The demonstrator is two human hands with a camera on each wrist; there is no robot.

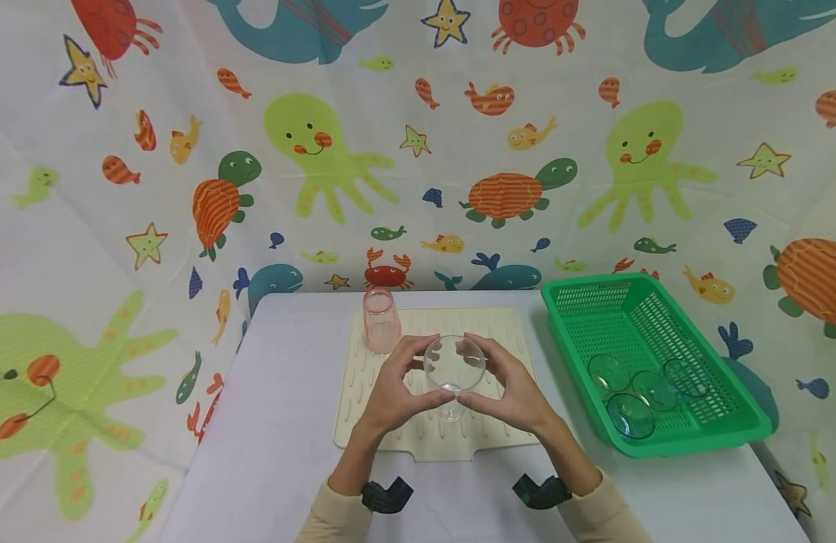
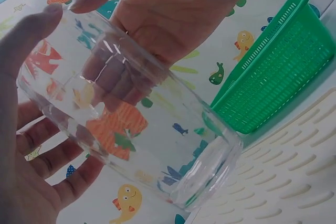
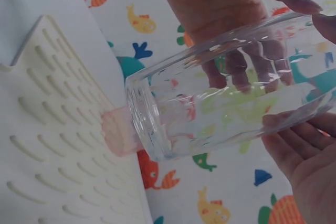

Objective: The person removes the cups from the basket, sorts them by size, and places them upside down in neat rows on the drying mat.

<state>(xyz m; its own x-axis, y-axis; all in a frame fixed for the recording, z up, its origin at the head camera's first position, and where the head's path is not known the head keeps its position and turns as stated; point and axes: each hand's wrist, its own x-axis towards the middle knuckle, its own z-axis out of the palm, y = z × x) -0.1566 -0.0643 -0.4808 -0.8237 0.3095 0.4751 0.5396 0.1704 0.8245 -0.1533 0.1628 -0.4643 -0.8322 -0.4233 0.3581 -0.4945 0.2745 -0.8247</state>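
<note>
Above the cream drying mat (image 1: 489,441) on the desk (image 1: 282,392), as the head view has it, a clear glass (image 1: 455,369) is held squarely between the person's left hand (image 1: 401,381) and right hand (image 1: 513,388), neither one nearer. The mouth tips up toward the wearer and the base points down at the mat. The grip is a two-handed cradle: thumbs almost meeting on the near side, fingers curved about the flanks. A pink glass (image 1: 381,328) stands beyond, to the left; a green basket (image 1: 703,445) is well apart, to the right.

From the left wrist, the long axis slants from the mouth, up by the thumbs, to the thick base at the far end. That base looks lifted off the mat, I'd judge.

From the right wrist, the base is the end away from the thumbs, with the pink glass showing past it; I cannot tell how wide the gap is. Any move, to my eye, turns on that free base end, outside the grip and facing the mat.
</note>
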